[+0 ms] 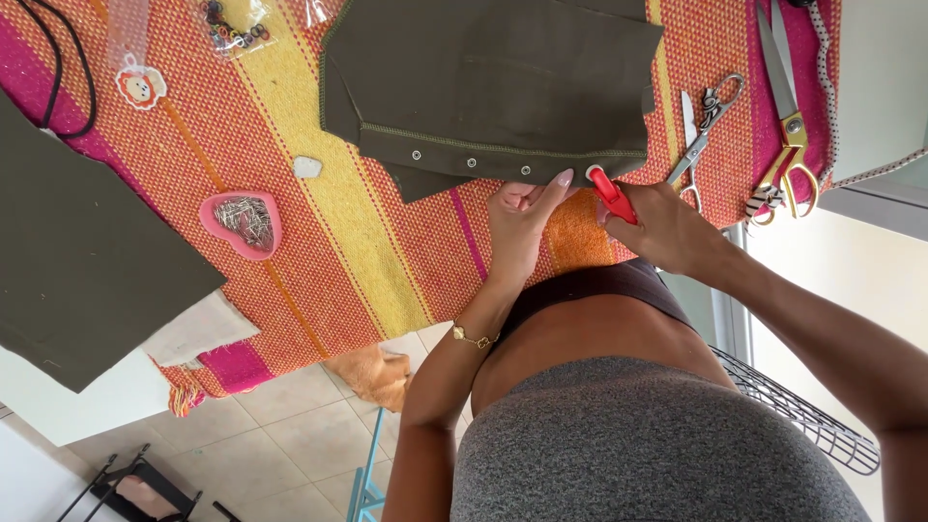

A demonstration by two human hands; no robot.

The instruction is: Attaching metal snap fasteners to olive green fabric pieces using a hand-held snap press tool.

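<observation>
Right hand (pixel 667 227) clamps red pliers (pixel 611 193) on olive fabric (pixel 493 82) hem; left hand (pixel 522 217) pinches the edge beside

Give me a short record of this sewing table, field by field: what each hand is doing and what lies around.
Left hand: pinning the hem of the olive fabric, by its row of metal snaps.
Right hand: gripping red snap pliers at the hem.
Surface: striped woven cloth in pink, orange and yellow.
Nearby: pink heart-shaped dish of pins; two pairs of scissors.
</observation>
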